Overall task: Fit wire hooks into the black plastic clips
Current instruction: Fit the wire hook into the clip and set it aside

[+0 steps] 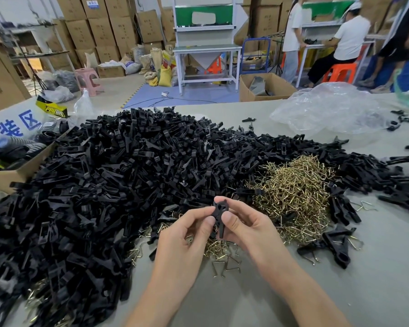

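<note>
A black plastic clip [220,214] stands upright between both hands, just above the table. My left hand [187,234] pinches its left side with thumb and fingers. My right hand [243,223] pinches its right side, fingers curled round the top. A huge heap of black clips [118,180] covers the left and middle of the table. A pile of brass-coloured wire hooks [293,192] lies to the right of my hands, and several loose hooks [224,265] lie beneath them. Whether a hook sits in the held clip I cannot tell.
A few clips with hooks fitted [333,244] lie at the right. A crumpled clear plastic bag [328,109] sits at the back right of the grey table [246,298]. A cardboard box [12,171] stands at the left edge. People work at benches in the background.
</note>
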